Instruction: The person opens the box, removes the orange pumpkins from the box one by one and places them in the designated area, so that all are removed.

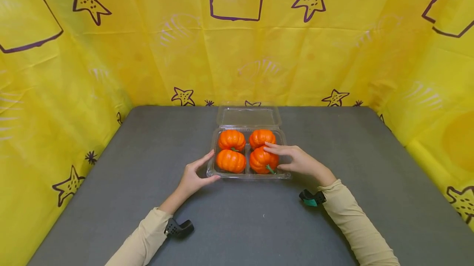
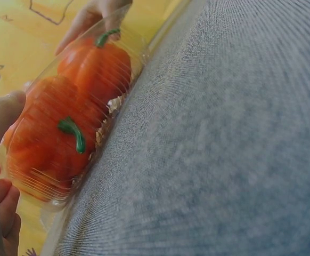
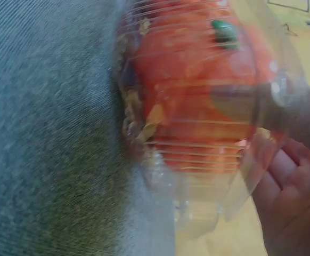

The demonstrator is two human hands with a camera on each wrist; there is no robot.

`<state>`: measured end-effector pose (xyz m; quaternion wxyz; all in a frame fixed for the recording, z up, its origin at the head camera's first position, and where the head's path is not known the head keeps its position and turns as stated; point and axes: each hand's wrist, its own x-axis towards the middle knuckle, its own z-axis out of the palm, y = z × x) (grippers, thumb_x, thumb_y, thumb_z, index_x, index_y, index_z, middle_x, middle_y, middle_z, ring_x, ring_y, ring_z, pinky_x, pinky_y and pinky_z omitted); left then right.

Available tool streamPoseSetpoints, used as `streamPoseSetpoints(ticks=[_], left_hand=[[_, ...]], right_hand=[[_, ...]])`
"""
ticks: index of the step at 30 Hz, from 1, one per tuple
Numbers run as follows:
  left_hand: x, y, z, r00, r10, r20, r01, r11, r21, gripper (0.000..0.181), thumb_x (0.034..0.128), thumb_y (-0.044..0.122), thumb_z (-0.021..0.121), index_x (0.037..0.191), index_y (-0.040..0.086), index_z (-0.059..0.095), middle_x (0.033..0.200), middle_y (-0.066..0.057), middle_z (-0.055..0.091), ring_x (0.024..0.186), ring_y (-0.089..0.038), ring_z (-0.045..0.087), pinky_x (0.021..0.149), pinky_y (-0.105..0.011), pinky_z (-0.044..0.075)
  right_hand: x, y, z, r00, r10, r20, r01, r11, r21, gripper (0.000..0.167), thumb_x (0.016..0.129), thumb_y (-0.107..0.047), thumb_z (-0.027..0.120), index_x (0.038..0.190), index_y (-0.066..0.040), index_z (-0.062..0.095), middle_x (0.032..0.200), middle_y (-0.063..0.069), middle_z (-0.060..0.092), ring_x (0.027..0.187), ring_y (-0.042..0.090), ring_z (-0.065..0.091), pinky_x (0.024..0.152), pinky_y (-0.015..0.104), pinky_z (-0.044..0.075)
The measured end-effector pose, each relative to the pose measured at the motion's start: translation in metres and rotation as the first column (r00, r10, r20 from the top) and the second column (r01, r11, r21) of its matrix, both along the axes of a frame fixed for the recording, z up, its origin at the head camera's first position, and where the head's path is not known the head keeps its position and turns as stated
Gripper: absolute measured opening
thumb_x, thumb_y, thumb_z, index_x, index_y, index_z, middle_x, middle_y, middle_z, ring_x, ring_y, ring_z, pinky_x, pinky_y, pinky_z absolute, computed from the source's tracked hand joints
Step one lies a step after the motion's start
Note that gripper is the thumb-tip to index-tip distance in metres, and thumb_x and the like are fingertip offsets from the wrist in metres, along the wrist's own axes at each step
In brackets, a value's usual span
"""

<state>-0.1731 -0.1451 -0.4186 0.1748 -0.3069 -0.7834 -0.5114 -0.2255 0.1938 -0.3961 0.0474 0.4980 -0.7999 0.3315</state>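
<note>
The right hand (image 1: 296, 160) arches over the near-right pumpkin (image 1: 263, 162), thumb at its right flank and fingertips over its far side, parted by less than the fruit's width; whether they squeeze it I cannot tell. That pumpkin sits directly under the grip in a clear container (image 1: 248, 176), its green stem (image 1: 270, 169) pointing away from the fingertips, towards the near wall. It looks glossy, stiff and probably light, so it may slip; the ribbed flanks should make a better hold than the thin stem. Just beyond the fingers lies the far-right pumpkin (image 1: 262, 136); left of the grip are the near-left pumpkin (image 1: 231, 161) and far-left pumpkin (image 1: 231, 139). Farther left, the left hand (image 1: 192, 179), thumb and fingers spread wide, brackets the container's corner, whose thin plastic would likely flex under a hard pinch. Beyond all the pumpkins, the clear lid (image 1: 249, 117) lies folded back
</note>
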Motion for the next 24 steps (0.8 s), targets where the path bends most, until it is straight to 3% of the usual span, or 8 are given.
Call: streamPoseSetpoints(ticks=[5, 12, 15, 21, 24], left_hand=[[-0.0001, 0.0000, -0.0002, 1.000, 0.003, -0.001, -0.003, 1.000, 0.000, 0.064, 0.0586, -0.006, 0.079, 0.115, -0.016, 0.051, 0.116, -0.028, 0.051, 0.107, -0.040, 0.048, 0.095, -0.020, 0.032], [0.0007, -0.0003, -0.0015, 1.000, 0.008, -0.009, -0.008, 1.000, 0.007, 0.063, 0.0579, -0.007, 0.079, 0.114, -0.017, 0.051, 0.116, -0.029, 0.051, 0.106, -0.041, 0.048, 0.094, -0.021, 0.032], [0.0014, -0.0007, -0.0023, 1.000, 0.009, -0.012, -0.009, 1.000, 0.010, 0.063, 0.0572, -0.008, 0.079, 0.113, -0.017, 0.051, 0.115, -0.029, 0.051, 0.105, -0.042, 0.049, 0.094, -0.020, 0.032], [0.0003, 0.0001, -0.0014, 1.000, 0.012, -0.013, -0.012, 1.000, 0.010, 0.064, 0.0573, -0.007, 0.080, 0.114, -0.017, 0.051, 0.115, -0.029, 0.051, 0.105, -0.041, 0.049, 0.094, -0.020, 0.032], [-0.0004, 0.0004, -0.0013, 1.000, 0.013, -0.015, -0.012, 1.000, 0.010, 0.063, 0.0575, -0.007, 0.079, 0.114, -0.017, 0.052, 0.115, -0.029, 0.051, 0.105, -0.040, 0.049, 0.094, -0.021, 0.033]], right_hand=[[-0.0004, -0.0008, -0.0042, 0.999, -0.039, -0.031, 0.038, 0.999, -0.026, 0.067, 0.066, 0.003, 0.076, 0.127, -0.006, 0.051, 0.127, 0.014, 0.048, 0.116, 0.023, 0.046, 0.087, 0.030, 0.042], [0.0001, -0.0018, -0.0088, 0.980, -0.130, -0.152, 0.117, 0.989, -0.093, 0.059, 0.058, 0.001, 0.081, 0.113, 0.000, 0.061, 0.119, 0.014, 0.055, 0.109, 0.025, 0.052, 0.084, 0.025, 0.044], [0.0006, -0.0028, -0.0090, 0.981, -0.135, -0.140, 0.121, 0.988, -0.098, 0.056, 0.057, 0.001, 0.081, 0.109, 0.001, 0.061, 0.121, 0.018, 0.053, 0.110, 0.030, 0.050, 0.084, 0.031, 0.045], [0.0013, -0.0033, -0.0072, 0.979, -0.172, -0.106, 0.163, 0.983, -0.089, 0.076, 0.055, -0.001, 0.083, 0.123, 0.004, 0.049, 0.103, 0.012, 0.063, 0.097, 0.023, 0.058, 0.080, 0.038, 0.047], [0.0021, -0.0025, -0.0058, 0.982, -0.183, -0.046, 0.177, 0.978, -0.113, 0.068, 0.056, -0.003, 0.084, 0.116, 0.002, 0.053, 0.106, 0.012, 0.062, 0.099, 0.024, 0.057, 0.081, 0.038, 0.046]])
